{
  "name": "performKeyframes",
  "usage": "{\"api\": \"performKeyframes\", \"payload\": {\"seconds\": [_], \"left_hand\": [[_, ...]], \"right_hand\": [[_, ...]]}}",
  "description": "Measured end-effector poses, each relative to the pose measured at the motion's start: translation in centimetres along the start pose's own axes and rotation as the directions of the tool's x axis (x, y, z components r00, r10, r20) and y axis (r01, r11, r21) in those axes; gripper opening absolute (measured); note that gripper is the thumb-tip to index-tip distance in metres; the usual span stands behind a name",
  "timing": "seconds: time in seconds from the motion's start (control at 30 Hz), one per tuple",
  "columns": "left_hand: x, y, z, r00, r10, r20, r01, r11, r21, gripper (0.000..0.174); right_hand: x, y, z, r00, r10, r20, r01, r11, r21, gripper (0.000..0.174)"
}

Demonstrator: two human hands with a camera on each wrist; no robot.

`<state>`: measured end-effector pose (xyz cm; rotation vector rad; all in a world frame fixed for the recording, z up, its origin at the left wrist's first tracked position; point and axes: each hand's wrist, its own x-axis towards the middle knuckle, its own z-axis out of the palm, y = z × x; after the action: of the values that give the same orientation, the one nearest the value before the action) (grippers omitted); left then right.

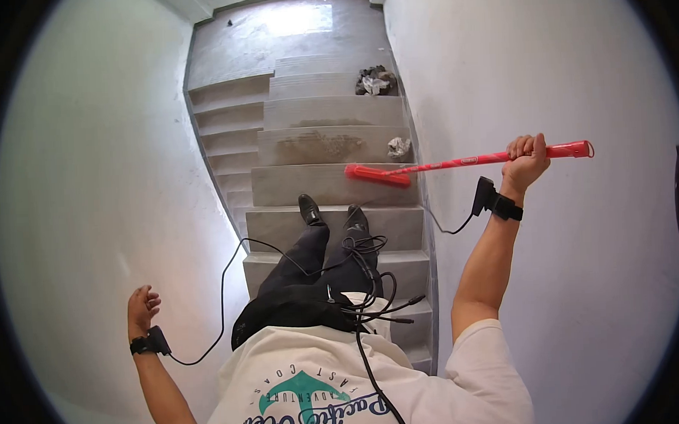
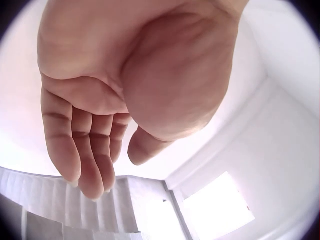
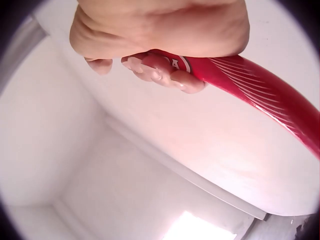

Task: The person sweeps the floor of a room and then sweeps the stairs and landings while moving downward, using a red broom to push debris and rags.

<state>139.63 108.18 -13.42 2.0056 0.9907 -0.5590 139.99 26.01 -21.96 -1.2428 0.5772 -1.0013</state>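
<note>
My right hand (image 1: 526,163) grips the red handle (image 1: 457,162) of a broom near its upper end; in the right wrist view the fingers of the hand (image 3: 160,35) curl round the red shaft (image 3: 260,90). The red broom head (image 1: 378,175) lies against a grey step at the right side of the stairs, beyond the shoes. Out to the left, my left hand (image 1: 141,305) holds nothing. Its fingers hang loosely bent in the left wrist view, where the palm of the hand (image 2: 135,75) faces the camera.
Grey stairs (image 1: 335,186) run down between two pale walls. A crumpled whitish wad (image 1: 398,147) lies on a step near the right wall, and a dark and white heap (image 1: 375,81) lies farther down. One step has a damp-looking dark patch (image 1: 321,147). Black cables (image 1: 368,286) hang at the waist.
</note>
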Motion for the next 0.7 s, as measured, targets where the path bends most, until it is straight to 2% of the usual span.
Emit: {"api": "performKeyframes", "payload": {"seconds": [0.03, 0.1, 0.13, 0.17, 0.23, 0.3, 0.33, 0.37, 0.4, 0.43, 0.47, 0.5, 0.57, 0.6, 0.67, 0.7], "left_hand": [[0.4, 3.9, 3.3, 0.998, 0.063, 0.025, -0.064, 0.996, 0.069, 0.035], [2.2, 11.0, 10.0, 0.955, 0.203, 0.217, -0.256, 0.932, 0.257, 0.036], [1.9, 14.6, 14.5, 0.914, 0.244, 0.322, -0.343, 0.892, 0.296, 0.035], [3.7, 16.7, 18.5, 0.846, 0.261, 0.466, -0.424, 0.858, 0.291, 0.034], [3.8, 20.8, 28.2, 0.611, 0.295, 0.734, -0.662, 0.699, 0.270, 0.027], [-0.8, 22.3, 38.8, 0.385, 0.224, 0.895, -0.800, 0.564, 0.203, 0.029], [-2.3, 21.2, 44.0, 0.258, 0.248, 0.934, -0.913, 0.379, 0.152, 0.037], [-5.2, 20.9, 48.4, 0.178, 0.191, 0.965, -0.942, 0.315, 0.111, 0.045], [-8.0, 19.5, 52.2, 0.103, 0.213, 0.972, -0.941, 0.337, 0.026, 0.049], [-9.6, 17.8, 55.3, 0.004, 0.242, 0.970, -0.960, 0.273, -0.064, 0.058], [-12.0, 16.0, 58.4, 0.059, 0.187, 0.981, -0.967, 0.256, 0.010, 0.066], [-13.6, 13.7, 60.1, 0.053, 0.253, 0.966, -0.919, 0.390, -0.052, 0.072], [-16.2, 9.2, 63.6, 0.212, 0.459, 0.863, -0.849, 0.524, -0.070, 0.072], [-16.6, 7.0, 65.3, 0.220, 0.452, 0.865, -0.849, 0.525, -0.059, 0.072], [-16.6, 4.6, 68.1, 0.307, 0.667, 0.679, -0.831, 0.536, -0.151, 0.067], [-16.3, 4.3, 69.5, 0.282, 0.790, 0.545, -0.849, 0.470, -0.242, 0.043]], "right_hand": [[-0.4, -0.4, -1.5, 0.997, 0.035, 0.069, -0.038, 0.999, 0.038, 0.047], [-2.9, -2.4, -3.5, 0.996, 0.058, 0.066, -0.058, 0.998, 0.003, 0.046], [-4.4, -3.8, -4.4, 0.994, 0.080, 0.078, -0.080, 0.997, -0.010, 0.046], [-5.8, -5.2, -4.9, 0.993, 0.030, 0.113, -0.027, 0.999, -0.028, 0.046], [-7.8, -8.8, -4.0, 0.995, -0.002, 0.099, 0.009, 0.997, -0.075, 0.045], [-8.6, -10.7, -4.1, 0.997, -0.009, 0.082, 0.015, 0.997, -0.071, 0.045], [-8.8, -11.1, -4.3, 0.996, -0.012, 0.084, 0.019, 0.997, -0.076, 0.045], [-8.8, -11.1, -4.3, 0.995, -0.016, 0.099, 0.026, 0.994, -0.107, 0.045], [-8.7, -10.9, -4.0, 0.996, -0.021, 0.089, 0.031, 0.994, -0.107, 0.045], [-8.6, -11.5, -2.1, 0.995, -0.013, 0.102, 0.028, 0.989, -0.147, 0.045], [-8.8, -11.6, -1.5, 0.993, -0.003, 0.116, 0.024, 0.983, -0.183, 0.045], [-9.0, -11.4, -1.4, 0.989, 0.020, 0.145, 0.008, 0.981, -0.193, 0.046], [-8.7, -11.2, 0.0, 0.988, 0.051, 0.143, -0.021, 0.979, -0.203, 0.047], [-8.7, -10.9, 0.1, 0.988, 0.077, 0.136, -0.047, 0.976, -0.211, 0.048], [-7.4, -10.9, 0.8, 0.981, 0.116, 0.155, -0.083, 0.976, -0.203, 0.048], [-6.7, -10.7, 1.2, 0.984, 0.139, 0.113, -0.112, 0.969, -0.218, 0.048]]}}
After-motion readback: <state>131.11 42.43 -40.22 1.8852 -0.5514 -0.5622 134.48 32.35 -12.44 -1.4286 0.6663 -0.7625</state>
